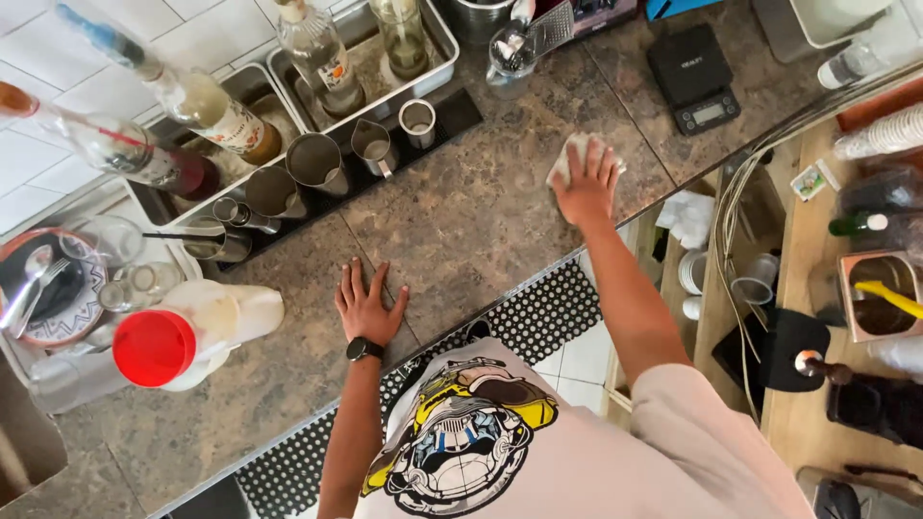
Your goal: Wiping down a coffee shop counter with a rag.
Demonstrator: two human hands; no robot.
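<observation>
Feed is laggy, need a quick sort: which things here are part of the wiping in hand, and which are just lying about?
In use:
right hand
white cloth
stone counter
left hand, flat on the counter

Lying about:
metal jugs
red-capped bottle
black scale
syrup bottles

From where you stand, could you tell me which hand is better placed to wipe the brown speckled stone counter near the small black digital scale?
Probably the right hand: it already presses the white cloth nearer the scale. The left hand rests flat and empty.
</observation>
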